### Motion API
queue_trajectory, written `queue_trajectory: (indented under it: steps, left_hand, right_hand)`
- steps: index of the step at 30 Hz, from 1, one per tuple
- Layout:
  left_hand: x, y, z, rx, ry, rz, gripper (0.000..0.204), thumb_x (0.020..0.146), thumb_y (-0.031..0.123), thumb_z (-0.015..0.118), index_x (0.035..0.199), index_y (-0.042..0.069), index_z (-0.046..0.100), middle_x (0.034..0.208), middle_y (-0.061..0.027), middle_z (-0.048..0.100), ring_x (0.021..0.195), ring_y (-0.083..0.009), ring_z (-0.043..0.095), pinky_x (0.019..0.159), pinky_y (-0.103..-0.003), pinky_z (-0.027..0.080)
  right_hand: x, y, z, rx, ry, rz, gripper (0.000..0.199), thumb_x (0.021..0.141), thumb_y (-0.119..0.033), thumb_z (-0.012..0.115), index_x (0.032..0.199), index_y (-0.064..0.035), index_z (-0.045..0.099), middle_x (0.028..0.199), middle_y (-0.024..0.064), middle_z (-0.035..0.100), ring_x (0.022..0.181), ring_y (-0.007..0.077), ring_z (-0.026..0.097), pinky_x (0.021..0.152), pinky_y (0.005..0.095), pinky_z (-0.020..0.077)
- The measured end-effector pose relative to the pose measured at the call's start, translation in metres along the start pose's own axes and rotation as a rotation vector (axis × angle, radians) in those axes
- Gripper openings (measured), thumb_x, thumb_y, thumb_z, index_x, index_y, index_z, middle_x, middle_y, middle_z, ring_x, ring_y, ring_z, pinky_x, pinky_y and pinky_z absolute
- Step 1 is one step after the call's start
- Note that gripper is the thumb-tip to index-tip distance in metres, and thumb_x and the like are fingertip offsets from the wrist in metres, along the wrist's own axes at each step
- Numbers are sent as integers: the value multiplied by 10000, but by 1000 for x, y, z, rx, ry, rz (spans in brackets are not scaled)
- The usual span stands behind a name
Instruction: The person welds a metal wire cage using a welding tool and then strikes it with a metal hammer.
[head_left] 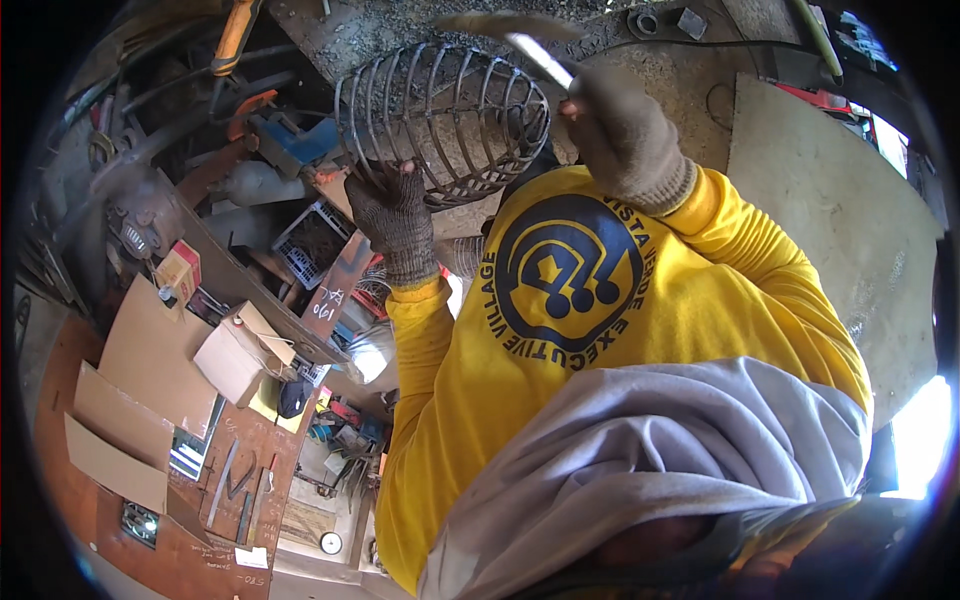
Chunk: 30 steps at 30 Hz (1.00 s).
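Note:
My left hand (395, 220), in a dark knitted glove, is closed on the near left edge of a rounded cage (431, 110) of bent metal rods. Curved ribs cross long bars on the cage, and its right end is more tightly latticed. Raised to the right, my right hand (635, 145) wears a brown knitted glove and grips the bright metal handle of a hammer (540, 60). The hammer's long, narrow head is smeared by motion above the cage's upper right side, apart from it.
An orange-handled tool (235, 38) lies at the upper left, with a blue metal piece (300, 143) below it. Cardboard boxes (235, 355) and flat metal strips sit on the brown workbench (225, 570). On the right is a large pale sheet (825, 220).

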<state>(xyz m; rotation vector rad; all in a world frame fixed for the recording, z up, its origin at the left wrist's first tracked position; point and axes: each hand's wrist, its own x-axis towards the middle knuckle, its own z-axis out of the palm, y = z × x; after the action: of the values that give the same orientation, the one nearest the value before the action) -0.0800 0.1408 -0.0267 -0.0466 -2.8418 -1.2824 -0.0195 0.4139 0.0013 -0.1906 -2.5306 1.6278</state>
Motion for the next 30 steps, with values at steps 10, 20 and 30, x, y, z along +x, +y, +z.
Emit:
queue_trajectory:
  steps: [10,20,30]
  left_hand:
    - [1,9,3,-163,-9,-42,516,834,344,786,1120,5,522,992,-120,593,883,-237,575,809,-365,466]
    - [-2,4,3,-323,-37,-157,512,831,252,799,1181,5,519,1077,-105,594,943,-216,571,837,-359,464]
    - [1,3,0,-123,-31,-69,458,826,274,801,1115,16,557,1001,-81,615,889,-193,577,800,-344,463]
  right_hand:
    - [-1,1,7,-182,-70,20,400,989,-234,561,1355,-82,508,852,123,675,748,294,692,636,396,543]
    - [1,-2,0,-192,-216,157,398,1000,-250,538,1360,-84,506,890,135,687,793,322,696,683,426,547]
    - [2,5,6,-167,-10,-66,437,968,-276,590,1363,-109,506,859,120,696,721,289,703,586,393,550]
